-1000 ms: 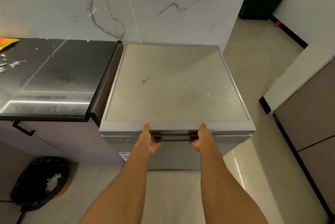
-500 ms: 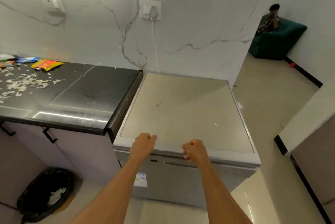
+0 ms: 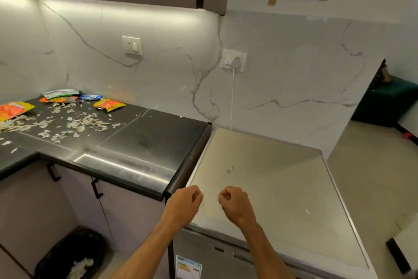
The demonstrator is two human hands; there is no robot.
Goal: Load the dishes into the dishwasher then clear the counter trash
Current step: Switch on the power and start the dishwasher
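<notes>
**Operator:** What are the hands doing?

**Inspector:** The left hand (image 3: 184, 205) and the right hand (image 3: 235, 205) are hovering side by side, near each other but apart, over the front left part of the silver freestanding dishwasher (image 3: 260, 183). The grip of each hand is curling into a loose fist and holding nothing. Whether either fist is touching the flat top, I cannot tell.

**Operator:** Where is the dishwasher sitting?

**Inspector:** It is standing directly below the hands, just beside the right end of the glossy black counter (image 3: 147, 143). Its door is standing upright and closed, and it is carrying a coloured energy label (image 3: 188, 267) on the front.

**Operator:** And the trash?

**Inspector:** Low on the left, a round black-lined waste bin (image 3: 72, 256) is sitting on the floor and holding some pale scraps. Farther back, white papery scraps (image 3: 67, 122) are lying scattered over the left part of the counter. Orange-and-yellow snack wrappers (image 3: 109, 104) are lying behind them, near the wall. A blue wrapper (image 3: 90, 97) and a silver-green wrapper (image 3: 61, 93) are lying there too.

**Operator:** What is showing on the wall?

**Inspector:** A white plug and cord (image 3: 234, 62) are hanging from a socket on the marble-patterned wall (image 3: 294, 79) and running down behind the dishwasher.
</notes>
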